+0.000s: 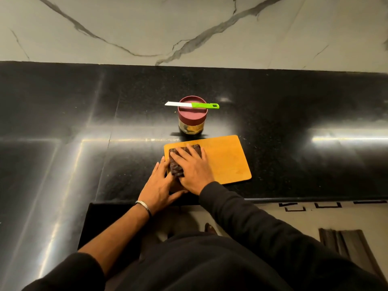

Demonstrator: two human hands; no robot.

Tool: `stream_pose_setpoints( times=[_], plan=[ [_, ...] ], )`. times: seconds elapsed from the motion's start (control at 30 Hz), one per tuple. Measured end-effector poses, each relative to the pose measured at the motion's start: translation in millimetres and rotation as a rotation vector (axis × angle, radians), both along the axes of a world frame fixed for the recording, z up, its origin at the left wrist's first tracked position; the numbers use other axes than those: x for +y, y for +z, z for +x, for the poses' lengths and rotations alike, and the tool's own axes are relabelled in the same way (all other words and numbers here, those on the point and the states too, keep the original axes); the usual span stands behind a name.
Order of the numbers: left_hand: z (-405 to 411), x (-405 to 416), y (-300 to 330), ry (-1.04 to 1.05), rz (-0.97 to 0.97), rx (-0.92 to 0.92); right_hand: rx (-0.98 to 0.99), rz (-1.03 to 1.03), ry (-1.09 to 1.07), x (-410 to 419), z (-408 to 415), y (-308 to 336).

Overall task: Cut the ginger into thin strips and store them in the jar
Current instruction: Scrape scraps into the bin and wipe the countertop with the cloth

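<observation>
Kitchen: black counter (273, 114), marble backsplash (189, 24).

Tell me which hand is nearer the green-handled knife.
Right. The right hand lies on the dark cloth on the cutting board, below the knife; the left hand sits lower, off the board's left edge.

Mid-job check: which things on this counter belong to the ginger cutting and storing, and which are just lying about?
Job:
knife, lying across the lid
jar, lid on
cutting board
left hand and right hand, on the cloth

Not clearly part of it:
dark cloth, on the board's left end
</observation>
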State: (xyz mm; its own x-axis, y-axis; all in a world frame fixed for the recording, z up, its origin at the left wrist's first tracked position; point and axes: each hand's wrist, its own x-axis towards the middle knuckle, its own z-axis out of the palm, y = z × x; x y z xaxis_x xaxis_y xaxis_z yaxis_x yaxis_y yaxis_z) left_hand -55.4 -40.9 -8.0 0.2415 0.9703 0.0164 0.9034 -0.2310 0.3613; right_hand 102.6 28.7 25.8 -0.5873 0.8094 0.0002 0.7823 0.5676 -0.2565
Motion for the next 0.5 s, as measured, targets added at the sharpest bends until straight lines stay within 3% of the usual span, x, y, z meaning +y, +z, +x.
stream_pose_setpoints(
  times=[0.07,0.2,0.27,0.33,0.5],
  plan=[
    [-0.9,0.1,0.7,0.003,0.016,0.006,0.032,0.060,-0.039,9.5,19.9,-3.2],
    [-2.6,-2.3,2.4,0.014,-0.006,0.037,0.035,0.030,-0.497,45.8,78.2,-2.0],
    [-1.5,-2.6,2.2,0.022,-0.002,0.039,0.022,-0.016,-0.612,55.0,79.9,3.8],
    [-0.6,-0.8,3.3,0.027,-0.001,0.032,-0.034,-0.002,-0.547,51.8,63.4,5.2],
    [1.3,0.4,1.1,0.028,-0.016,0.018,-0.012,-0.042,-0.124,3.4,20.5,-2.7]
  ],
)
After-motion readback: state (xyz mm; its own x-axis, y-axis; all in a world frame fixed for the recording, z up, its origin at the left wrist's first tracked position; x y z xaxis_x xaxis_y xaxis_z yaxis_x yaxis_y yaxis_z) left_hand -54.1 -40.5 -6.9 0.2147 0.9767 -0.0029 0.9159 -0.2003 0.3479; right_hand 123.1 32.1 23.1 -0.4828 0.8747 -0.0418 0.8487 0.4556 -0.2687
